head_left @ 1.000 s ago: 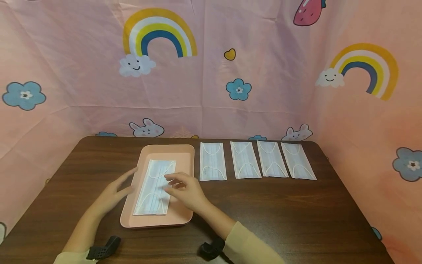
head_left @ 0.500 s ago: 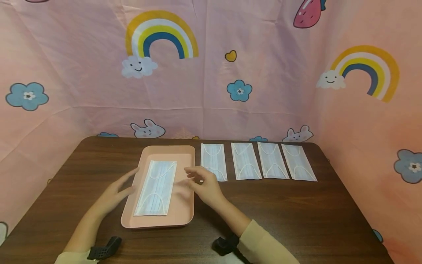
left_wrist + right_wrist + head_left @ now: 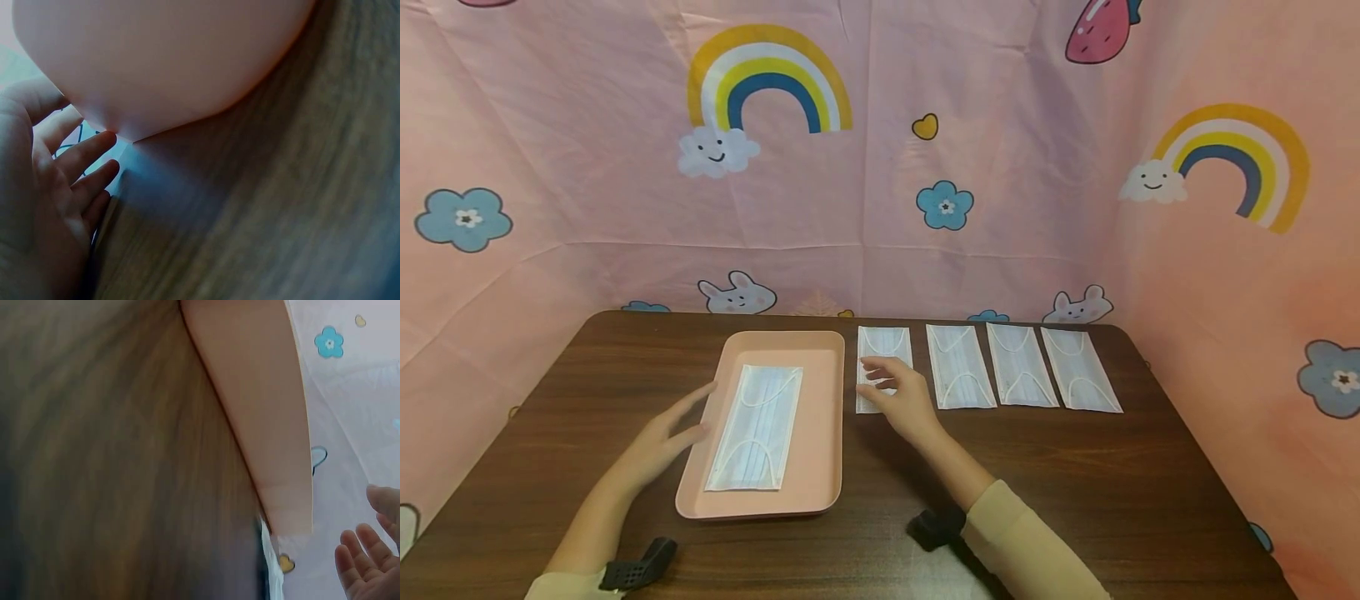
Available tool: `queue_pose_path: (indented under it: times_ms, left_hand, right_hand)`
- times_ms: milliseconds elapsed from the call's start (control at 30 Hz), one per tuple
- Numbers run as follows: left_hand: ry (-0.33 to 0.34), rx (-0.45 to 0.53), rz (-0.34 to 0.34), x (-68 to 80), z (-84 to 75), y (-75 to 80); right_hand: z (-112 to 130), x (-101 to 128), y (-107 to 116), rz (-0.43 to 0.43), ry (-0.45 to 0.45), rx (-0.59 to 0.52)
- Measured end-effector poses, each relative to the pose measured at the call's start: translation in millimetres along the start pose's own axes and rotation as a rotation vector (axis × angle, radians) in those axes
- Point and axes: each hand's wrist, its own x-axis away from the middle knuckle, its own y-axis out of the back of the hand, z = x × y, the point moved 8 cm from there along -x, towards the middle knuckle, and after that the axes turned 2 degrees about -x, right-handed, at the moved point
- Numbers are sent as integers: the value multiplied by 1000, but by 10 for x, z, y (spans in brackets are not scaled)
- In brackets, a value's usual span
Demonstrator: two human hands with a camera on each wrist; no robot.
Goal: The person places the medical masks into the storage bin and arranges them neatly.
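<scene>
A pink tray (image 3: 760,505) lies on the brown table (image 3: 1075,483) with one white face mask (image 3: 756,437) flat inside it. My left hand (image 3: 673,427) rests with straight fingers against the tray's left rim; in the left wrist view its fingers (image 3: 81,169) touch the tray (image 3: 162,62). My right hand (image 3: 891,392) hovers with relaxed, spread fingers over the near half of the leftmost mask (image 3: 883,340) of the row to the right of the tray. I cannot tell whether it touches that mask. The right wrist view shows its fingertips (image 3: 365,565) beside the tray (image 3: 262,412).
Three more white masks (image 3: 958,367) (image 3: 1021,364) (image 3: 1080,369) lie side by side along the table's far edge to the right. A pink printed cloth backdrop (image 3: 880,192) closes in the back and both sides.
My right hand has left the mask in the tray and moved right and away from me, to above the first mask of the row. The left hand and the tray have stayed put.
</scene>
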Motion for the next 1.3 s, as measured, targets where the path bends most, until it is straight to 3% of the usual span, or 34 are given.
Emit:
queue_pose_path:
  times_ms: [667,1300]
  left_hand:
    - [10,13,9,-2,15,-9]
    - [19,13,12,-9,27,-16]
  right_hand:
    - [-482,-177,425,-14,-165,238]
    - [-789,-284,526,40,-310,347]
